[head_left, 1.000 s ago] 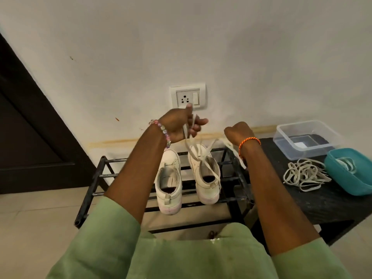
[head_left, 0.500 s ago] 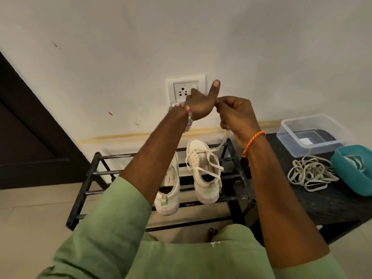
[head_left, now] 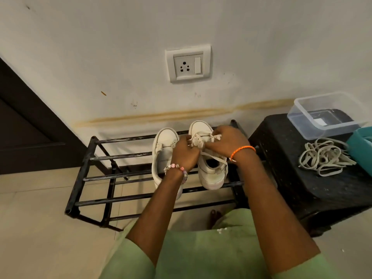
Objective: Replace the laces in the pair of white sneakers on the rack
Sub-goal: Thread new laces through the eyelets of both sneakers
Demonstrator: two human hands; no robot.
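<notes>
Sneakers: the right sneaker point(head_left: 209, 170) sits beside its mate point(head_left: 164, 150) on the black rack point(head_left: 94, 174). Both the left hand point(head_left: 185, 152) and right hand point(head_left: 225, 142) pinch its white lace point(head_left: 213, 157) with curled fingers.

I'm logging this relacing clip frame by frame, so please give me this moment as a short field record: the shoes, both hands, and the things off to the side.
right sneaker: on the black rack, lace partly threaded through its eyelets
left sneaker: beside it on the rack, no lace visible
left hand: fingers curled at the right sneaker's eyelets, pinching the lace
right hand: curled over the same sneaker's lacing, on the lace
loose laces: piled on the black stool
clear tub: on the stool, behind the pile
teal container: at the right edge
</notes>
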